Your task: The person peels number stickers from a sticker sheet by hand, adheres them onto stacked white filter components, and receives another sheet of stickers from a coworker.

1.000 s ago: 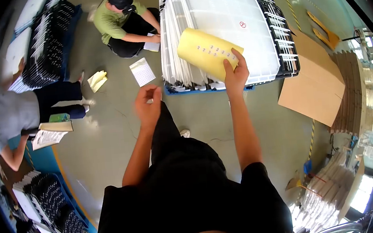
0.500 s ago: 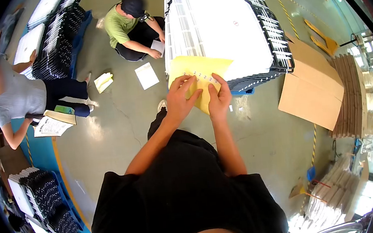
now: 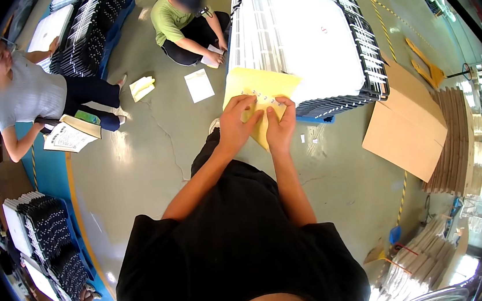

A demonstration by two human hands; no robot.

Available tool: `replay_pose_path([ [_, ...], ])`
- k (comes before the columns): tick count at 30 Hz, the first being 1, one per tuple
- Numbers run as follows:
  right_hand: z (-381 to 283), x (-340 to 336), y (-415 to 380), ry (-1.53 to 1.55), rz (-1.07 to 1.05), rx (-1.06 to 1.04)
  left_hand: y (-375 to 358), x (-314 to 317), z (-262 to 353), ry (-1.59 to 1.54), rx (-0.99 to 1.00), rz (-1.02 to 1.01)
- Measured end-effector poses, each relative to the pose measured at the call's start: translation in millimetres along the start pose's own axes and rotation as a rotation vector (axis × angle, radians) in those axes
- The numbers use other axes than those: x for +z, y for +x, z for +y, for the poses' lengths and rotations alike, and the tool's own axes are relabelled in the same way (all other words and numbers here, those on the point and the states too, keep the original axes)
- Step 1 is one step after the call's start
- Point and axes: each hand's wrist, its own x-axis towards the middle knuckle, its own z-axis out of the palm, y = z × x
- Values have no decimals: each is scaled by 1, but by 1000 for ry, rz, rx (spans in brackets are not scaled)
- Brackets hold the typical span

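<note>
A yellow sheet [image 3: 257,79] with a row of small printed figures, seemingly 2s, is held up in front of me. My left hand [image 3: 237,126] grips its left side, thumb and fingers bent over the figures. On the other side my right hand [image 3: 281,127] pinches the sheet near its right edge. Whether a small label sits between my fingertips is too small to tell. Just beyond the sheet stands a tall stack of white panels with black edging [image 3: 320,38], partly covered by it.
A person in a green shirt [image 3: 174,26] crouches left of the stack, holding paper. Another person [image 3: 32,92] stands at left with a clipboard. White paper [image 3: 199,85] and yellow paper [image 3: 142,88] lie on the floor. Flat cardboard [image 3: 403,117] leans at right; panel stacks [image 3: 45,227] stand lower left.
The whole view has shifted slightly, so the stack and people appear further right. Both my hands stay on the yellow sheet, with only slight finger movement.
</note>
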Motion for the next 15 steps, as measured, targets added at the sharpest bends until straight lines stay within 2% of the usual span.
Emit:
replay_pose_path([
  [6, 4, 8, -4, 111, -38, 6, 2, -10, -5, -23, -16, 62],
  [13, 0, 13, -1, 196, -69, 14, 6, -18, -5, -92, -43, 22],
  [15, -2, 12, -2, 372, -112, 162, 6, -18, -6, -116, -47, 12],
])
